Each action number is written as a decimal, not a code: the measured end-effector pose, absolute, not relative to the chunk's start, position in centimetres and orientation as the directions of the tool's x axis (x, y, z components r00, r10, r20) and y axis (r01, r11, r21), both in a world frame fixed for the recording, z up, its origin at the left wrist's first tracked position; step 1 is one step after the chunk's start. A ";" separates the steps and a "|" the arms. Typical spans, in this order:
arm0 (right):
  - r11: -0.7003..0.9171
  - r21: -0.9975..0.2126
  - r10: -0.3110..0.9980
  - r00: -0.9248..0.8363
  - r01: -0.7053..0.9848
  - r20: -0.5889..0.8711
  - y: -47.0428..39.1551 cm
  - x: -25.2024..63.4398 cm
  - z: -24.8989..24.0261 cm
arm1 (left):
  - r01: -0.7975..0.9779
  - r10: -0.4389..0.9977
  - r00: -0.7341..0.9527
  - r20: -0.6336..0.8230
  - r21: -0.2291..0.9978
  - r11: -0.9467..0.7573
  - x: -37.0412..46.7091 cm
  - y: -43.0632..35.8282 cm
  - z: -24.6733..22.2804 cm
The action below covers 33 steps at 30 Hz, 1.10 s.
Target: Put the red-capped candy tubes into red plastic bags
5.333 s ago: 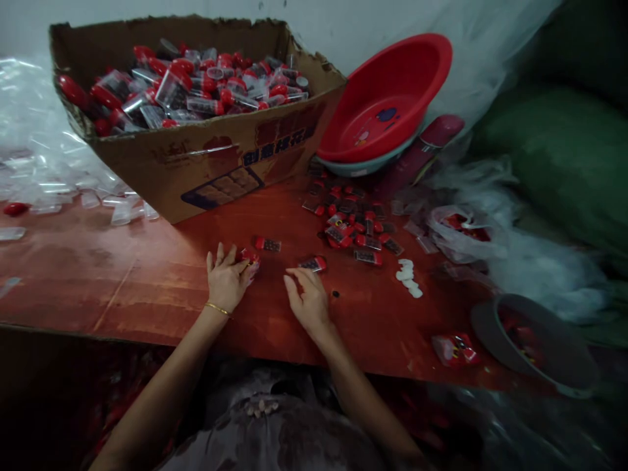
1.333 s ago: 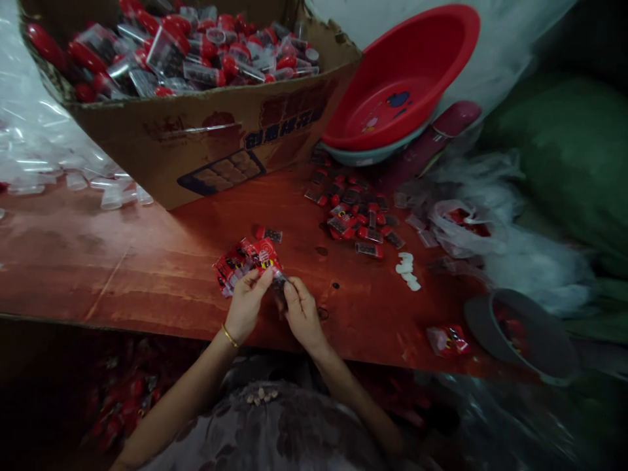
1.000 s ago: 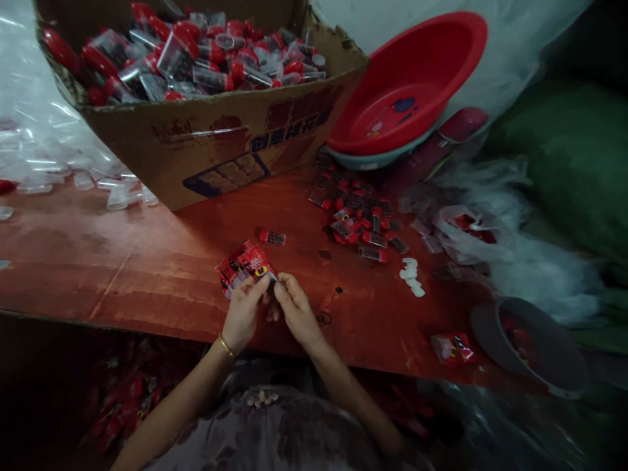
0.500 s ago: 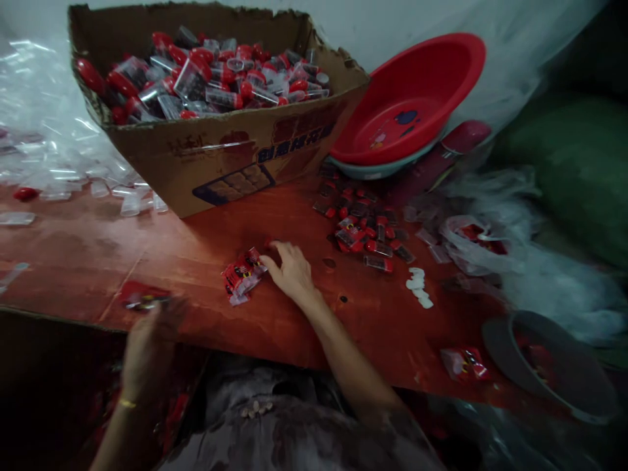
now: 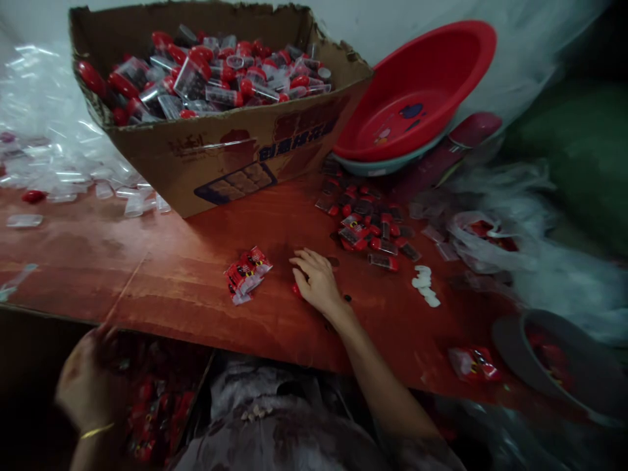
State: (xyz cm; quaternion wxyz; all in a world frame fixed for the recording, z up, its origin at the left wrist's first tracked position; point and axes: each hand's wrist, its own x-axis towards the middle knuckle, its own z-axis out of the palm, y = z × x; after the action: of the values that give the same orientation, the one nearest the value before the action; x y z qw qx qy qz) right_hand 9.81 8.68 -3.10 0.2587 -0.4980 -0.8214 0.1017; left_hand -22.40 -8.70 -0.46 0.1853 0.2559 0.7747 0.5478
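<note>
My left hand (image 5: 88, 383) is smeared by motion at the table's front left edge, above a dark box of red packets (image 5: 159, 409) below table height. Its fingers are too blurred to show whether they hold anything. My right hand (image 5: 318, 281) lies low over the table, fingers loosely stretched to the left. A small red thing (image 5: 296, 289) peeks out below its thumb, mostly hidden. To the left of that hand lies a small pile of red printed packets (image 5: 246, 271), apart from the fingers.
A cardboard box (image 5: 235, 157) full of red-capped clear tubes (image 5: 220, 72) stands at the back. Right of it are a red basin (image 5: 412, 98), loose filled tubes (image 5: 373, 222), white pieces (image 5: 425, 286), another packet (image 5: 473, 364) and a grey container (image 5: 510, 340). Clear plastic tubes (image 5: 59, 144) heap up at left.
My left hand has moved left and down off the table edge; the red packet it held no longer shows. My right hand has shifted right, away from the packet pile.
</note>
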 end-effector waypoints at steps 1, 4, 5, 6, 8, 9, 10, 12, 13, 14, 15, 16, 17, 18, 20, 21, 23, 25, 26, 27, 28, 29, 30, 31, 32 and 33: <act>0.465 -0.422 0.880 -0.356 0.778 0.314 8.7 9.0 -3.0 | 0.238 0.587 -0.808 0.056 0.942 0.237 -20.7 -6.7 -0.7; 0.403 -0.383 0.910 -0.323 0.831 0.259 8.5 7.4 -3.0 | 0.564 0.902 -0.357 0.243 0.826 0.000 -15.2 0.2 -0.9; 0.390 -0.374 0.915 -0.309 0.842 0.258 8.2 7.3 -3.1 | 0.672 0.929 -0.235 0.287 0.738 -0.058 -13.6 2.3 -0.9; 0.381 -0.373 0.917 -0.294 0.846 0.270 7.9 7.5 -3.3 | 0.762 0.943 -0.147 0.299 0.642 -0.085 -12.3 4.2 -0.9; 0.374 -0.388 0.911 -0.257 0.842 0.322 7.0 8.7 -3.8 | 0.874 0.965 -0.036 0.260 0.477 -0.096 -10.6 6.8 -1.0; 0.371 -0.400 0.907 -0.236 0.838 0.348 6.5 9.4 -4.0 | 0.905 0.974 -0.002 0.226 0.416 -0.095 -10.3 7.5 -1.2; 0.367 -0.413 0.904 -0.216 0.833 0.368 6.0 10.1 -4.2 | 0.924 0.980 0.021 0.197 0.371 -0.094 -10.1 7.9 -1.5; 0.363 -0.441 0.900 -0.187 0.821 0.393 5.2 11.2 -4.4 | 0.942 0.984 0.040 0.173 0.323 -0.095 -10.2 8.0 -2.0; 0.364 -0.455 0.898 -0.176 0.813 0.403 4.9 11.3 -4.4 | 0.945 0.983 0.038 0.181 0.314 -0.095 -10.3 7.8 -2.3; 0.369 -0.469 0.894 -0.170 0.802 0.414 4.7 11.3 -4.3 | 0.945 0.980 0.035 0.195 0.311 -0.096 -10.5 7.7 -2.5; 0.380 -0.483 0.889 -0.168 0.789 0.425 4.6 11.0 -4.1 | 0.945 0.978 0.031 0.208 0.313 -0.097 -10.5 7.6 -2.6; 0.395 -0.496 0.883 -0.170 0.774 0.438 4.6 10.6 -3.9 | 0.943 0.975 0.029 0.219 0.317 -0.099 -10.6 7.5 -2.7; 0.411 -0.508 0.877 -0.175 0.758 0.447 4.6 10.1 -3.5 | 0.941 0.973 0.028 0.231 0.322 -0.104 -10.6 7.4 -2.7; 0.424 -0.520 0.872 -0.180 0.742 0.455 4.6 9.5 -3.1 | 0.937 0.969 0.028 0.245 0.330 -0.111 -10.5 7.4 -2.6; 0.434 -0.558 0.872 -0.174 0.707 0.458 4.6 8.3 -2.3 | 0.927 0.955 0.015 0.296 0.353 -0.125 -10.5 7.3 -2.2; 0.428 -0.587 0.878 -0.162 0.687 0.451 4.5 7.7 -1.8 | 0.921 0.943 0.003 0.333 0.366 -0.132 -10.4 7.2 -1.9; 0.394 -0.670 0.906 -0.141 0.630 0.400 4.3 6.7 -1.2 | 0.909 0.912 -0.018 0.410 0.386 -0.156 -10.1 6.7 -1.0; 0.327 -0.774 0.943 -0.134 0.543 0.305 4.1 5.7 -0.9 | 0.896 0.882 -0.015 0.470 0.398 -0.198 -9.5 5.9 0.0; 0.287 -0.825 0.958 -0.130 0.488 0.256 4.1 5.2 -1.0 | 0.885 0.872 -0.002 0.489 0.407 -0.226 -9.1 5.5 0.5; 0.249 -0.870 0.968 -0.122 0.425 0.217 4.2 4.7 -1.1 | 0.871 0.866 0.014 0.501 0.420 -0.257 -8.7 5.1 0.9; 0.217 -0.907 0.976 -0.105 0.361 0.192 4.3 4.3 -1.4 | 0.852 0.862 0.026 0.506 0.440 -0.284 -8.3 4.7 1.3; 0.198 -0.931 0.980 -0.079 0.306 0.182 4.4 3.9 -1.6 | 0.829 0.861 0.019 0.508 0.474 -0.298 -7.9 4.3 1.5; 0.187 -0.947 0.982 -0.050 0.263 0.180 4.6 3.7 -1.9 | 0.797 0.865 -0.012 0.501 0.528 -0.295 -7.7 4.0 1.6; 0.181 -0.956 0.983 -0.022 0.233 0.181 4.6 3.6 -2.1 | 0.746 0.876 -0.070 0.478 0.608 -0.272 -7.5 3.7 1.7; 0.175 -0.961 0.984 -0.001 0.215 0.179 4.6 3.5 -2.2 | 0.661 0.892 -0.149 0.426 0.714 -0.230 -7.4 3.5 1.6; 0.170 -0.963 0.984 0.011 0.208 0.176 4.6 3.6 -2.2 | 0.533 0.917 -0.222 0.332 0.829 -0.171 -7.3 3.3 1.5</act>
State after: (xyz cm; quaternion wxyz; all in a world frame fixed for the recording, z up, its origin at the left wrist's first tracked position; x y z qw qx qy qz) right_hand 3.58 4.58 -2.24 0.4943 -0.5108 -0.5835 0.3927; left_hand -7.32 3.34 1.50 0.1978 0.5915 0.6126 0.4855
